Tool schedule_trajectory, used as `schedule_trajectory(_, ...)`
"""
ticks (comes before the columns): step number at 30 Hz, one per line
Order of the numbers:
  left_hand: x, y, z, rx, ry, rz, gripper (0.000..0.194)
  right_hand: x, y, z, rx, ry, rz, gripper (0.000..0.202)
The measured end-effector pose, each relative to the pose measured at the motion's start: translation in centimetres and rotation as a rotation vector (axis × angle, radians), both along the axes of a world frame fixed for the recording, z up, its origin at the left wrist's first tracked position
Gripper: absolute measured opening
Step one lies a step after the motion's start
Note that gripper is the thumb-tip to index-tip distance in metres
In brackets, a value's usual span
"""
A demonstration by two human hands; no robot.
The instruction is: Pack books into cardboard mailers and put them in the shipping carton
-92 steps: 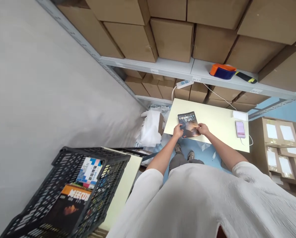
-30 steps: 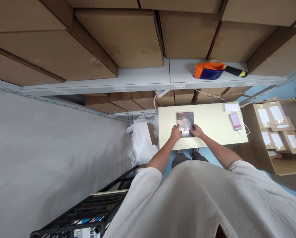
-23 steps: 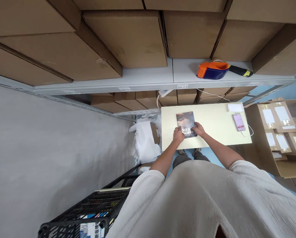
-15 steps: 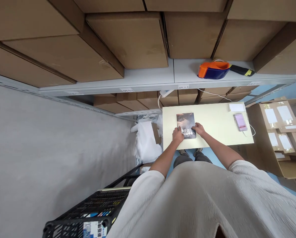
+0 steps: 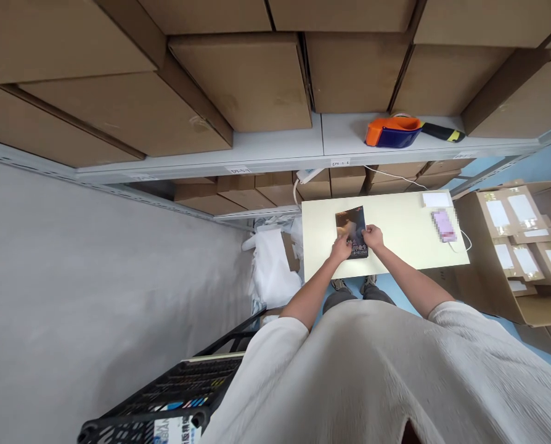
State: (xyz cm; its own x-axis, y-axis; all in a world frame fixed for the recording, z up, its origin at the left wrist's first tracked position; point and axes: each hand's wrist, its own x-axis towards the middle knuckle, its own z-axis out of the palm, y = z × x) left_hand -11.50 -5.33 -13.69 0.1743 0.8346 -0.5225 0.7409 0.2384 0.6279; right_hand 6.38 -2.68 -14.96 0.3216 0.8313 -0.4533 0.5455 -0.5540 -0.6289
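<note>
A dark book (image 5: 351, 223) with white lettering on its cover is over the left part of the pale yellow table (image 5: 409, 246). My left hand (image 5: 341, 248) grips its lower left edge, thumb on the cover. On the book's right edge, my right hand (image 5: 372, 237) has its fingers closed. The cover looks slightly tilted and bent. Fingers under the book are hidden.
A blurred pink phone (image 5: 444, 226) with a cable and a white box (image 5: 436, 200) are at the table's right. An orange tape dispenser (image 5: 392, 132) sits on the shelf (image 5: 266, 145) ahead. A black crate (image 5: 164, 394) stands lower left, an open carton (image 5: 488, 271) right.
The book has shifted slightly right and turned, its right side now higher and its cover less flat. Both hands have moved a little to the right with it.
</note>
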Motion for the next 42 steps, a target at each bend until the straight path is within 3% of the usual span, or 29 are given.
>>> schedule_trajectory(4,2.0,1.2,1.3,0.038,-0.269,0.105,0.048,0.4,0.6,2.9,0.133,-0.028,0.051,0.030)
schedule_trajectory(8,1.2,1.2,2.3,0.137,-0.307,0.233,0.049,-0.9,0.1,4.1,0.184,0.181,0.175,0.033)
schedule_trajectory(11,-1.2,0.9,2.4,0.148,-0.261,0.318,0.050,-2.7,-0.7,3.4,0.139,0.315,0.295,0.038)
schedule_trajectory(17,-6.2,0.0,0.7,0.088,-0.142,0.433,0.070,-5.1,-3.6,0.5,-0.018,0.209,0.463,0.030)
schedule_trajectory(23,-8.4,-1.1,-1.3,0.029,-0.065,0.348,0.063,-4.9,-5.3,-1.0,-0.066,0.112,0.540,0.029)
schedule_trajectory(28,-8.5,-1.9,-2.0,0.054,-0.020,0.118,0.057,-4.2,-5.0,-1.1,-0.067,0.091,0.480,0.032)
schedule_trajectory(35,-8.6,-4.0,-3.0,-0.010,0.135,-0.066,0.078,-4.7,-5.1,-1.3,-0.135,0.112,0.295,0.049)
schedule_trajectory(42,-9.2,-3.6,-2.9,-0.032,0.123,-0.105,0.086,-4.7,-4.4,-1.6,-0.203,0.273,0.022,0.055)
